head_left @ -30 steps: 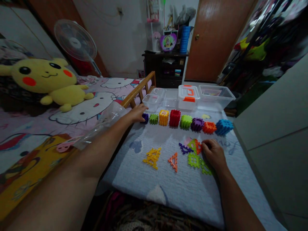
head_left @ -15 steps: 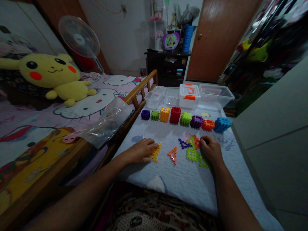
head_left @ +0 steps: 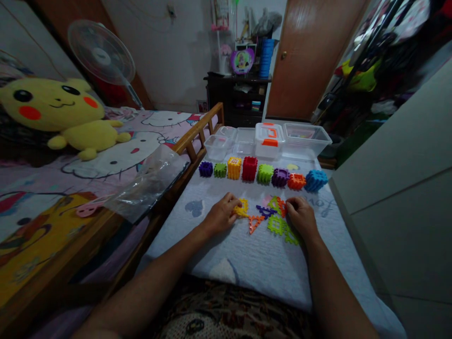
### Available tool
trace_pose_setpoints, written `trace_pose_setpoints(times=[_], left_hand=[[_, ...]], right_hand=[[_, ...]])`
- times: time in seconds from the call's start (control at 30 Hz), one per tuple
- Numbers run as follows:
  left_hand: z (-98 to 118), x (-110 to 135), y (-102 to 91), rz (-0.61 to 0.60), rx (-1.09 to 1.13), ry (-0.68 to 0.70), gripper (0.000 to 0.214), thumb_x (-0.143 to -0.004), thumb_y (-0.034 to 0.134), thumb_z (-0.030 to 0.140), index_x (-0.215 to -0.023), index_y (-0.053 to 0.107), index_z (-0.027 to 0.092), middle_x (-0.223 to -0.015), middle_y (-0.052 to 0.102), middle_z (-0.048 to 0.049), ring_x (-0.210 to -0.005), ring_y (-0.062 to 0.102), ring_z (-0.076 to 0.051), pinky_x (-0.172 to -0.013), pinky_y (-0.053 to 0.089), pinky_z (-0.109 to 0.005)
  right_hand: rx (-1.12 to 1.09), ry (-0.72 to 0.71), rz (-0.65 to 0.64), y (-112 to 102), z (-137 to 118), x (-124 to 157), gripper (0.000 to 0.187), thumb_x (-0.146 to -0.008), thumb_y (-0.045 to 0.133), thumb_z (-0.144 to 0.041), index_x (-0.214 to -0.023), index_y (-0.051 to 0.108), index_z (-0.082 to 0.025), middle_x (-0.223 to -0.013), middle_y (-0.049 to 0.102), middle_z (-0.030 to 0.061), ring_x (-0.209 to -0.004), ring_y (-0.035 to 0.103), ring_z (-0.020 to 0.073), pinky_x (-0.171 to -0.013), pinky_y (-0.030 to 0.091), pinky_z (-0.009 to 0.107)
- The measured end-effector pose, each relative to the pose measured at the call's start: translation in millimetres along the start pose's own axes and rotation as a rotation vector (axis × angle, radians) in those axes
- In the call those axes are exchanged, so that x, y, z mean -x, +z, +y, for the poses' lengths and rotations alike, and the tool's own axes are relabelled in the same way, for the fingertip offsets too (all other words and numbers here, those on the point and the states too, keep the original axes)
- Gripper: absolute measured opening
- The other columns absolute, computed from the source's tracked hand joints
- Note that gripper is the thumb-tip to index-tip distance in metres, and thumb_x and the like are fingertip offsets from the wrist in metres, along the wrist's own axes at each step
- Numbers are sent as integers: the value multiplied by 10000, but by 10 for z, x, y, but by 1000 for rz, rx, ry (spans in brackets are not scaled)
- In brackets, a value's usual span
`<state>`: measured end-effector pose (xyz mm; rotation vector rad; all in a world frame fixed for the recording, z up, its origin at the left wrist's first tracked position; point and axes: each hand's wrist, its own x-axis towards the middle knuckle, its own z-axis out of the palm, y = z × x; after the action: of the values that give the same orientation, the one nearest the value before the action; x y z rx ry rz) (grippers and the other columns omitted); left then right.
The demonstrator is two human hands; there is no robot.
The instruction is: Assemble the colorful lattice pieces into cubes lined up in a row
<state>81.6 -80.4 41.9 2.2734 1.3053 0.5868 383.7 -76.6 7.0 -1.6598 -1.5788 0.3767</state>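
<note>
My left hand (head_left: 223, 214) is closed around the edge of yellow interlocking plastic tiles (head_left: 243, 207), just above the cloth. Close to them lies an orange triangle tile (head_left: 254, 223), with a dark blue triangle tile (head_left: 266, 211) to its right. On the other side, my right hand (head_left: 302, 216) has its fingers curled against another orange tile (head_left: 281, 206), beside a green triangle tile (head_left: 273, 203). A green square tile (head_left: 276, 225) lies nearer me, next to a green triangle tile (head_left: 291, 234) that my right wrist partly covers.
Stacks of tiles sorted by colour, such as the red stack (head_left: 249, 168) and blue stack (head_left: 316, 181), line the table (head_left: 190, 240). Behind them stand clear plastic boxes (head_left: 307, 136) and a lidded box (head_left: 269, 141). A wooden bed rail (head_left: 197, 127) borders the left side.
My left hand has moved right and away from me with the yellow tiles. The orange and dark blue triangles now lie closer together. My right hand stays by the orange tile. The view has shifted slightly.
</note>
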Motion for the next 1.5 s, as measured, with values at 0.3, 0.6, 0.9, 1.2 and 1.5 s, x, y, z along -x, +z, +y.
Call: trace_pose_setpoints(times=[0.3,0.6,0.9,1.2,1.5], left_hand=[[137,-27,53,-7,122,84,191,-800,571,106,-955,647,187,-950,629,-47,-913,620,-187,-845,509,-306],[84,214,27,250,344,-106,118,-833,613,246,-933,654,197,-909,641,-35,-802,605,-165,-754,496,-296],[-30,-18,-206,338,790,-431,308,-716,711,371,-940,626,177,-688,533,46,-529,451,-82,-489,355,-208],[-173,-6,-190,128,646,-515,329,-691,695,447,-880,667,180,-743,614,-2,-573,510,-125,-508,374,-241],[-190,-83,-203,222,666,-452,356,-642,710,318,-959,680,158,-734,590,19,-638,556,-128,-612,453,-256]], right_hand=[[1,-1,-22,8,16,2,207,-791,498,-358,-737,626,-204,-792,615,61,-774,562,214,-750,425,353],[-13,-19,-3,36,51,9,206,-811,497,-358,-751,624,-207,-803,638,65,-787,569,217,-772,429,356],[-2,-19,-11,34,62,9,203,-807,490,-341,-756,630,-204,-808,641,67,-792,574,222,-772,430,360],[5,-30,-11,32,46,4,196,-806,484,-345,-737,613,-213,-795,638,66,-781,567,220,-765,430,357],[13,-25,-24,24,55,6,193,-810,486,-342,-755,617,-211,-811,642,61,-789,570,215,-770,431,354]])
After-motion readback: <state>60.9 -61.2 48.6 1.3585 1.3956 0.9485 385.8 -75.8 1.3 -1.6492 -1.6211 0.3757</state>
